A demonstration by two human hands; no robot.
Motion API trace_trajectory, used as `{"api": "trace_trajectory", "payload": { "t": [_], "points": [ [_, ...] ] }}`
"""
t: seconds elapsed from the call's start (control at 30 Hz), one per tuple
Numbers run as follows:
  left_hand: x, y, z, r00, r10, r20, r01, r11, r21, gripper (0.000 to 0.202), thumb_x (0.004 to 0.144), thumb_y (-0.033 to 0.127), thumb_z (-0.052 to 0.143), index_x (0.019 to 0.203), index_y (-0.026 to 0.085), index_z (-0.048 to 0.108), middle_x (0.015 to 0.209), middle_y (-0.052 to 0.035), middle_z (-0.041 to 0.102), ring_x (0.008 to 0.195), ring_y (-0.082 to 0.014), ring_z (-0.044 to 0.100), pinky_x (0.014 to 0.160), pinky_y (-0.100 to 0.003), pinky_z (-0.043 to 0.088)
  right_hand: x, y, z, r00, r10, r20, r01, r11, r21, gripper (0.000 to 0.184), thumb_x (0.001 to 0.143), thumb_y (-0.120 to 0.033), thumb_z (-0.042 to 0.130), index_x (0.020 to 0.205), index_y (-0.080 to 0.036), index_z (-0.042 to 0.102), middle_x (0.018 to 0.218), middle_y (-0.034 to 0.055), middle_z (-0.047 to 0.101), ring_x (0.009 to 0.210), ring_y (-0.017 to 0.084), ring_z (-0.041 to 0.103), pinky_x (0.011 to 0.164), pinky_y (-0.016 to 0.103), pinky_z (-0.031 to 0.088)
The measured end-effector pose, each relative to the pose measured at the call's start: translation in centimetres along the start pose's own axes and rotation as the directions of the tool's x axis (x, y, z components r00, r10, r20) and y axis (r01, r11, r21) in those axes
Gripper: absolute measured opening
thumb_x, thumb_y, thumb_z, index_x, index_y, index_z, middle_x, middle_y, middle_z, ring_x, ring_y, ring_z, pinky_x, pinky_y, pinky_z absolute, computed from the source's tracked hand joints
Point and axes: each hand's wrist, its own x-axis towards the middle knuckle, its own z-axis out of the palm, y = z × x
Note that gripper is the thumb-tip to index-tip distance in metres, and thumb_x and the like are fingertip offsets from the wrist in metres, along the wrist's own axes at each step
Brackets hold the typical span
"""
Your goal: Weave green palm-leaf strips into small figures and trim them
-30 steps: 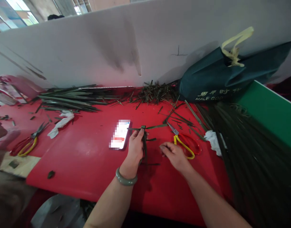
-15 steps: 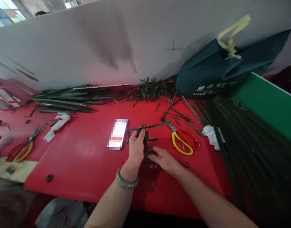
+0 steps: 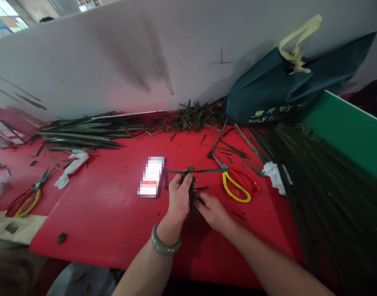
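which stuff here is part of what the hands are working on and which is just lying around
In hand: left hand, right hand, knotted leaf strips.
Lying about: phone, yellow-red scissors, far-left scissors, white tissue, green bag, leaf bundle by the wall.

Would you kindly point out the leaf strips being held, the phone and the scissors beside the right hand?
leaf strips [image 3: 191,169]: head view, the knot where they cross.
phone [image 3: 151,177]: head view, middle of its screen.
scissors [image 3: 226,174]: head view, where handles meet blades.
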Motion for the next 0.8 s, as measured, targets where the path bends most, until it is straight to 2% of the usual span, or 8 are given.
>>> {"api": "trace_trajectory", "payload": {
  "t": [0.13, 0.27, 0.47, 0.8],
  "points": [
    [0.0, 0.2, -0.2, 0.999, -0.038, 0.013, 0.038, 0.999, 0.012, 0.018, 0.067, 0.03, 0.06, 0.069, 0.012, 0.058, 0.057, 0.0012, 0.056, 0.045, -0.0044, 0.044, 0.042, -0.016, 0.034, -0.2, -0.3, -0.5, 0.998, -0.035, 0.047, 0.047, 0.958, -0.284, 0.019, 0.073, -0.014, 0.04, 0.082, -0.018, 0.057, 0.076, 0.0025, 0.063, 0.069, 0.015, 0.056, 0.061, 0.023, 0.039],
    [-0.1, 0.5, -0.3, 0.998, -0.054, 0.016, 0.053, 0.998, 0.029, 0.017, 0.066, 0.028, 0.06, 0.072, 0.011, 0.059, 0.055, 0.0007, 0.056, 0.045, -0.0049, 0.046, 0.042, -0.016, 0.035, -0.3, -0.9, -1.0, 0.994, -0.019, 0.103, 0.065, 0.885, -0.461, 0.021, 0.074, -0.014, 0.041, 0.084, -0.018, 0.059, 0.075, 0.0035, 0.064, 0.068, 0.015, 0.057, 0.058, 0.022, 0.036],
    [0.0, 0.5, -0.3, 0.997, -0.079, 0.015, 0.079, 0.997, 0.009, 0.018, 0.064, 0.026, 0.063, 0.073, 0.011, 0.06, 0.056, -0.0004, 0.059, 0.045, -0.0057, 0.049, 0.044, -0.017, 0.038, -0.2, -1.4, -1.3, 0.982, 0.023, 0.189, 0.098, 0.791, -0.604, 0.021, 0.076, -0.016, 0.039, 0.083, -0.017, 0.059, 0.078, 0.0055, 0.066, 0.072, 0.017, 0.059, 0.059, 0.022, 0.036],
    [0.0, 0.7, 0.0, 0.99, -0.134, -0.034, 0.134, 0.991, -0.026, 0.018, 0.062, 0.024, 0.064, 0.075, 0.012, 0.059, 0.054, -0.0001, 0.06, 0.045, -0.0066, 0.051, 0.044, -0.018, 0.039, -0.4, -1.8, -1.1, 0.963, 0.086, 0.255, 0.13, 0.68, -0.721, 0.025, 0.08, -0.019, 0.035, 0.091, -0.019, 0.058, 0.085, 0.0062, 0.066, 0.078, 0.018, 0.061, 0.062, 0.024, 0.037]
  ]
}}
